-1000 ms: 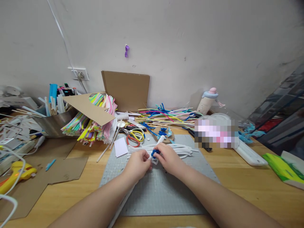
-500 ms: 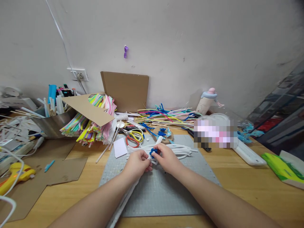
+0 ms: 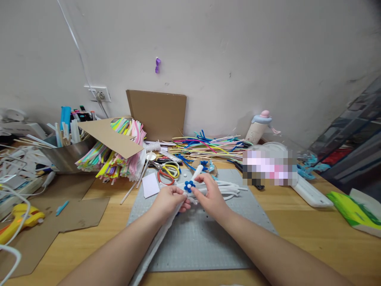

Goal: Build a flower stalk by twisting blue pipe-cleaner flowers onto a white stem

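Observation:
A small blue flower with a white centre (image 3: 189,186) faces up between my hands over the grey cutting mat (image 3: 205,246). My left hand (image 3: 169,202) is closed in a pinch just below it, on a white fuzzy strip (image 3: 156,248) that trails down along the forearm. My right hand (image 3: 210,195) has its thumb on the flower's right edge and its forefinger curled close above. A white tapered stick (image 3: 197,172) rises behind the flower. White pipe cleaners (image 3: 233,188) lie on the mat behind the right hand.
Scissors (image 3: 169,172) and a white card (image 3: 150,185) lie at the mat's back left. Behind are coloured pipe cleaners (image 3: 208,147) and a bottle (image 3: 258,129). At left are a metal container (image 3: 67,157) and a yellow glue gun (image 3: 25,218).
The blue flower has turned to face up and moved slightly up and left. The right hand's fingers have spread somewhat, uncovering the flower. The white strip beside the left forearm shows more.

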